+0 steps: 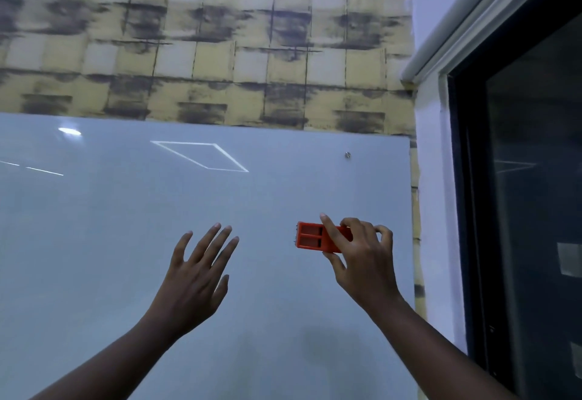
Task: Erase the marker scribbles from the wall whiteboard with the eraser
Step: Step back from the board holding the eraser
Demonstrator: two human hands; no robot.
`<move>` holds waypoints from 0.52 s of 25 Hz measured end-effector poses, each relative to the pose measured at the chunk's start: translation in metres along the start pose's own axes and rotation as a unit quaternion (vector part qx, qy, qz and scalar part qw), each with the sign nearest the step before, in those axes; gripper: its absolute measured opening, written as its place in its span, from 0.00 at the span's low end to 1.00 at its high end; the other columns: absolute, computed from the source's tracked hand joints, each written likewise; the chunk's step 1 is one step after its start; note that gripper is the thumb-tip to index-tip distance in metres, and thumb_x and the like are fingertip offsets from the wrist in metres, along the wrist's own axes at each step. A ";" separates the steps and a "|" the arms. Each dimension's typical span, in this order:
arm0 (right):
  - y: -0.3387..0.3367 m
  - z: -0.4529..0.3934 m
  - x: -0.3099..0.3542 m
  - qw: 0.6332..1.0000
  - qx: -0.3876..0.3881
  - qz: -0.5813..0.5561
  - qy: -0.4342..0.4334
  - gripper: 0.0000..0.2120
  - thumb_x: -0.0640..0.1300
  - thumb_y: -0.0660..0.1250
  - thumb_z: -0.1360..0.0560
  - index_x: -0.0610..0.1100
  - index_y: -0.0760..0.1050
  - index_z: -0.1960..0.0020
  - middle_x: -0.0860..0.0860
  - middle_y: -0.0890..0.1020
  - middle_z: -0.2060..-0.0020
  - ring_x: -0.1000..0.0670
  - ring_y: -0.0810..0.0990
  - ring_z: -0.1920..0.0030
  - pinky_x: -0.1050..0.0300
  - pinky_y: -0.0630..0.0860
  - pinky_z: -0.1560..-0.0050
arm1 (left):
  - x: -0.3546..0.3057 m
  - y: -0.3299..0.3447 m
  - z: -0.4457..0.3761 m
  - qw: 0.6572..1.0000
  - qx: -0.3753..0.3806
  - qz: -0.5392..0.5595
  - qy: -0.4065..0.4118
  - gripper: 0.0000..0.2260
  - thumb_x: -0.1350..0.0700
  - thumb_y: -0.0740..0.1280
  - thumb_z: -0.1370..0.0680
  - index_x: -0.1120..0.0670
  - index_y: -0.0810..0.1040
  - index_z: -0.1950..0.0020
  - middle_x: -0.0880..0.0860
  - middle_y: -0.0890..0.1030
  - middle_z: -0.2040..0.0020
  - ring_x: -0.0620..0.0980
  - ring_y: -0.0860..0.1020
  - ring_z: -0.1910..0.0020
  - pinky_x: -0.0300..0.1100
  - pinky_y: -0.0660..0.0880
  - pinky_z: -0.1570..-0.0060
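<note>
Head view: right hand [362, 254] grips eraser [318, 239], left hand [195, 277] spread wide; whiteboard [126, 226] looks clean, prob. done w/ scribbles.

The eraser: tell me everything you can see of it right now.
The eraser is a small orange block, plastic by its look, with two recessed rectangular pockets on its back. It lies lengthwise, level, against the whiteboard near the right edge, a dark pad strip showing at its left end. The right hand grips its right half, fingers over the top, thumb beneath.
</note>
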State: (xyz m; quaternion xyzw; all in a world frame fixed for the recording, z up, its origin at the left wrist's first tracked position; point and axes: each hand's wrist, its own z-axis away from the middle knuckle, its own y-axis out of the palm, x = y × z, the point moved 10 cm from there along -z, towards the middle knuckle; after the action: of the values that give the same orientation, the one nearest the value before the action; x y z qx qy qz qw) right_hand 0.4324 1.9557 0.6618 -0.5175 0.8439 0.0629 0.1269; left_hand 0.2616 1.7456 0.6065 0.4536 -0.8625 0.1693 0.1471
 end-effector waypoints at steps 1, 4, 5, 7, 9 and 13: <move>0.002 -0.007 0.006 1.000 -0.010 -0.001 0.004 0.36 0.51 0.78 0.28 0.53 0.69 0.22 0.47 0.79 0.44 0.45 0.78 0.46 0.43 0.69 0.42 | 0.010 0.006 -0.001 1.000 -0.002 -0.001 -0.006 0.29 0.49 0.56 0.18 0.59 0.72 0.20 0.59 0.67 0.17 0.60 0.67 0.18 0.69 0.66 0.25; 0.005 -0.023 0.018 0.999 -0.034 0.002 0.020 0.37 0.52 0.76 0.27 0.54 0.67 0.21 0.47 0.78 0.44 0.45 0.78 0.46 0.44 0.68 0.41 | 0.046 0.022 -0.001 0.999 -0.001 0.006 -0.044 0.29 0.48 0.55 0.18 0.60 0.71 0.19 0.60 0.67 0.17 0.60 0.66 0.18 0.68 0.64 0.25; 0.006 -0.025 0.020 0.999 -0.041 0.006 0.025 0.36 0.53 0.76 0.26 0.54 0.67 0.21 0.48 0.77 0.44 0.45 0.78 0.46 0.44 0.68 0.41 | 0.053 0.028 0.002 0.999 0.000 0.008 -0.049 0.30 0.47 0.55 0.18 0.60 0.71 0.19 0.60 0.67 0.17 0.61 0.66 0.18 0.68 0.64 0.25; 0.007 -0.029 0.020 0.998 -0.048 0.013 0.031 0.33 0.54 0.74 0.25 0.56 0.68 0.22 0.48 0.78 0.44 0.46 0.78 0.47 0.44 0.67 0.42 | 0.059 0.039 0.006 0.999 0.004 0.014 -0.049 0.30 0.46 0.55 0.18 0.60 0.70 0.19 0.60 0.66 0.17 0.61 0.66 0.18 0.69 0.64 0.25; 0.010 -0.029 0.020 0.998 -0.051 0.021 0.035 0.32 0.56 0.74 0.24 0.56 0.69 0.22 0.48 0.78 0.45 0.45 0.78 0.48 0.44 0.68 0.43 | 0.064 0.047 0.007 0.998 0.006 0.026 -0.054 0.30 0.46 0.55 0.18 0.59 0.70 0.18 0.60 0.65 0.17 0.60 0.66 0.18 0.68 0.64 0.24; 0.017 -0.025 0.029 0.998 -0.042 0.017 0.043 0.32 0.56 0.75 0.25 0.52 0.72 0.24 0.47 0.79 0.46 0.45 0.79 0.49 0.43 0.70 0.44 | 0.072 0.048 -0.004 0.997 -0.008 0.048 -0.066 0.30 0.45 0.55 0.17 0.57 0.69 0.18 0.59 0.65 0.16 0.59 0.66 0.18 0.67 0.62 0.24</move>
State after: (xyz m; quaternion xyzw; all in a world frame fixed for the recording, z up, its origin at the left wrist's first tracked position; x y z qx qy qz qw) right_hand 0.4008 1.9330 0.6773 -0.5102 0.8539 0.0776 0.0676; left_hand 0.1830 1.7195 0.6320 0.4203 -0.8925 0.1394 0.0854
